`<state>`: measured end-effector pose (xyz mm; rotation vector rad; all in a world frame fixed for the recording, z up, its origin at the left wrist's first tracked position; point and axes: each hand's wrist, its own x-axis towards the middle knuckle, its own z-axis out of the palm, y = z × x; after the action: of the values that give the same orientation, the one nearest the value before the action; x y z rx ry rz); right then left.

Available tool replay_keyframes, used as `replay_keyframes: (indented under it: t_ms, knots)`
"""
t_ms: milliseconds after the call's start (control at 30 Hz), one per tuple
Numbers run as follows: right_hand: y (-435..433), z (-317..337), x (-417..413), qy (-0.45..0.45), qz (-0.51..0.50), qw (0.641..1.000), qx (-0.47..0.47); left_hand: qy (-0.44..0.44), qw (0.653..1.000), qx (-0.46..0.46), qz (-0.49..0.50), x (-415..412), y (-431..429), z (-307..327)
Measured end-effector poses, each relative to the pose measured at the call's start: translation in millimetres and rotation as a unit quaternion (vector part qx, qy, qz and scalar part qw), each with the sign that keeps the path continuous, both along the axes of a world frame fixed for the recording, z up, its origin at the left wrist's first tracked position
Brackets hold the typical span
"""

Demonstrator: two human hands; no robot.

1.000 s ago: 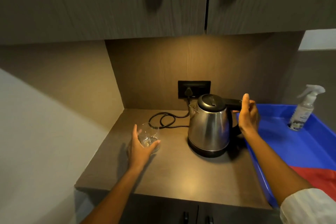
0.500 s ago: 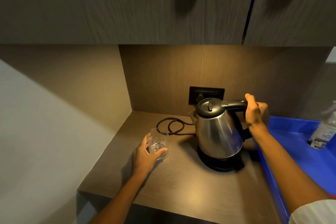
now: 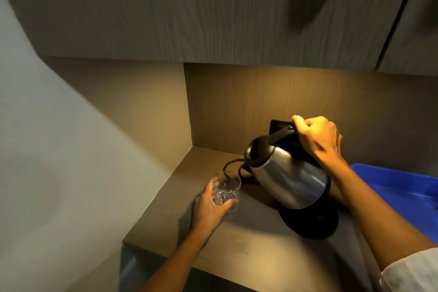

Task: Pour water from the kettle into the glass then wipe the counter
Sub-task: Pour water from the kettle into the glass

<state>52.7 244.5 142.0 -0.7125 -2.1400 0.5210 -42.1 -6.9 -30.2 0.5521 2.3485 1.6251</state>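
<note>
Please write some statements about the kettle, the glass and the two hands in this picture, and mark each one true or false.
1. The right hand grips the black handle of the kettle. True.
2. The kettle stands upright on its base. False: it is lifted off the base and tilted, spout toward the glass.
3. The left hand holds the glass. True.
4. The glass is full to the rim. False: it looks almost empty, with at most a little water at the bottom.
5. A blue tray lies to the right of the kettle. True.
6. A cloth lies on the counter next to the glass. False: no cloth shows on the counter.
</note>
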Motion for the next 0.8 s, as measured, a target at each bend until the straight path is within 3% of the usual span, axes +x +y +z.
replay_keyframes:
  t_ms: [467,800]
  knots:
    - [-29,26,-15,-0.044,0.033,0.987,0.152,0.003,1.000,-0.016,0.005,-2,1,-2]
    - [-40,33,-16,-0.059,0.050,0.980,0.184,0.008,0.999,-0.035,-0.001,-3,1,1]
